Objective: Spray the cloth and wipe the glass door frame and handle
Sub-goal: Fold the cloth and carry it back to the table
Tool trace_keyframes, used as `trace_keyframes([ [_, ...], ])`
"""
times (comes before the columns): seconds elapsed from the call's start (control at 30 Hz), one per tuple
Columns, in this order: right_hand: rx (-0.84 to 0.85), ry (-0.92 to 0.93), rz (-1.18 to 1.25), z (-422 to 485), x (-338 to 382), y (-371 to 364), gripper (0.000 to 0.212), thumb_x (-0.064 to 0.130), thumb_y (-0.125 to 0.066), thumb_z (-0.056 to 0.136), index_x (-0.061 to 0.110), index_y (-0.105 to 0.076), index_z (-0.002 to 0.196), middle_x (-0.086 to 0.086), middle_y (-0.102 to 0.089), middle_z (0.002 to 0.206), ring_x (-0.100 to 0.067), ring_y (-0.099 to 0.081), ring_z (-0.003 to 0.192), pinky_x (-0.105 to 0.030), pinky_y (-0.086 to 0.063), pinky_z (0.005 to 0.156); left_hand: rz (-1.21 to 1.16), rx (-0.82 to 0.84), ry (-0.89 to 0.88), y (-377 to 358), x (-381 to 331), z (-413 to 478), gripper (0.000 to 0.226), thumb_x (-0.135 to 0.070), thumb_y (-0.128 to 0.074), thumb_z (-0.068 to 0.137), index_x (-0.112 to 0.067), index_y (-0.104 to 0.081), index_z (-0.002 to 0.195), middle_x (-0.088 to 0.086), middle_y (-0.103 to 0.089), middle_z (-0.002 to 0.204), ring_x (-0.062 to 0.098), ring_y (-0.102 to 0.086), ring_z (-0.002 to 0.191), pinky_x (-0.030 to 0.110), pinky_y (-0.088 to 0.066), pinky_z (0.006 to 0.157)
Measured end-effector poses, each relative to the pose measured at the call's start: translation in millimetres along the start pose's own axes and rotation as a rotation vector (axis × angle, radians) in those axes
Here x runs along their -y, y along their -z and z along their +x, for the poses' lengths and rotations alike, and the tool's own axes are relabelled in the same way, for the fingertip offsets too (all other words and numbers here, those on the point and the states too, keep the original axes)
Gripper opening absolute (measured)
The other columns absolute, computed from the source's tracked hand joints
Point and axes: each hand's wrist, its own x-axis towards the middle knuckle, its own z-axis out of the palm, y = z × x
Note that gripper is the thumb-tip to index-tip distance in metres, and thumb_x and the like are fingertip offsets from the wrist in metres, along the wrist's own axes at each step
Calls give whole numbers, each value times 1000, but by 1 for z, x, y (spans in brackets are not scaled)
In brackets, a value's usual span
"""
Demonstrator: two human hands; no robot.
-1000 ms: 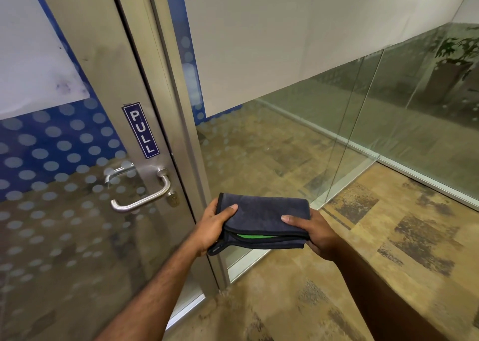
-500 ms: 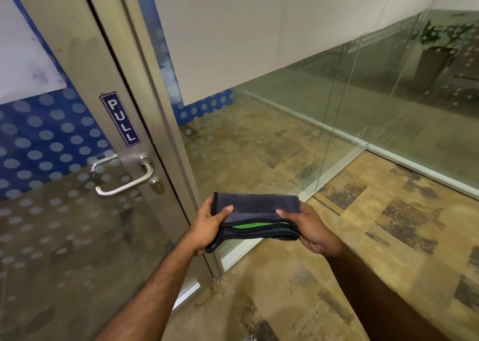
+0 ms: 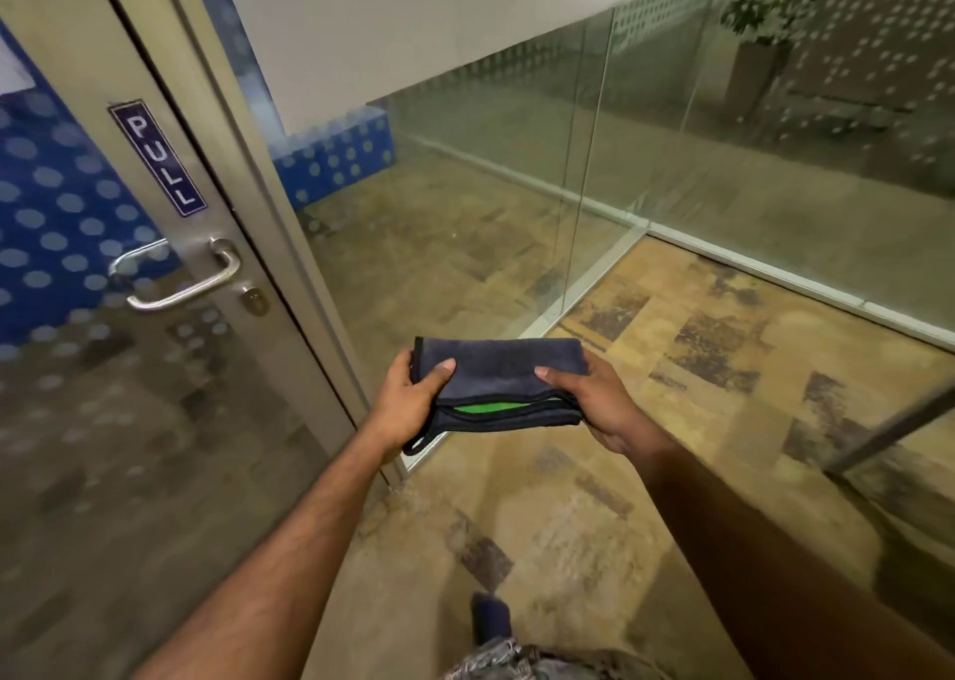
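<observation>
A folded dark blue cloth (image 3: 498, 374) with a green inner layer is stretched flat between both hands in front of me. My left hand (image 3: 408, 403) grips its left end, thumb on top. My right hand (image 3: 594, 397) grips its right end, thumb on top. To the left stands the glass door with its metal frame (image 3: 155, 85), a blue PULL sign (image 3: 157, 157) and a silver lever handle (image 3: 178, 279) with a keyhole beside it. The cloth is apart from the door, below and to the right of the handle. No spray bottle is in view.
Glass partition panels (image 3: 517, 178) run from the door frame to the right and meet a second glass wall at a corner. The patterned floor (image 3: 697, 348) lies below. A dark foot (image 3: 491, 620) shows at the bottom. A potted plant (image 3: 757, 43) stands behind the far glass.
The view has swung right and down, so the door and handle sit further left. Both hands still hold the cloth the same way.
</observation>
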Motion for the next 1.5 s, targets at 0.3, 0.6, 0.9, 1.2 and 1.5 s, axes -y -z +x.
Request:
trace_keyframes([
  [0.3,-215,-67,27,-106,-19,75,32,8,-65,91,1,-63,122,-21,-71,117,-37,-68,107,-46,-52,96,50,124,11,-77,24,-78,28,-26,-81,86,-22,-62,108,-9,-75,97,1,-73,83,14,-55,66],
  [0.6,-373,-67,9,-178,-31,158,29,1,-55,96,-10,-60,122,-30,-66,118,-39,-64,101,-48,-51,94,140,358,37,-149,37,-114,40,-24,-85,82,-22,-61,113,-3,-75,106,9,-74,90,23,-58,74],
  [0.9,-568,30,-168,-233,-21,252,14,12,-69,92,4,-72,102,-4,-76,86,-15,-71,72,-23,-55,63,203,544,39,-256,28,-130,39,-23,-78,89,-20,-56,121,-1,-71,114,14,-72,98,27,-58,80],
  [1.2,-676,7,-259,-254,-8,372,13,20,-65,94,30,-65,86,2,-73,90,-16,-71,84,-25,-57,74,264,571,75,-391,28,-155,42,-17,-73,92,-11,-56,130,6,-70,118,23,-70,104,43,-57,95],
  [1.5,-579,-42,-350,-248,-6,456,14,24,-51,99,21,-58,111,0,-68,101,-13,-67,88,-22,-56,74,256,446,115,-474,32,-167,25,-8,-65,94,-18,-59,117,9,-71,112,22,-69,95,36,-57,80],
])
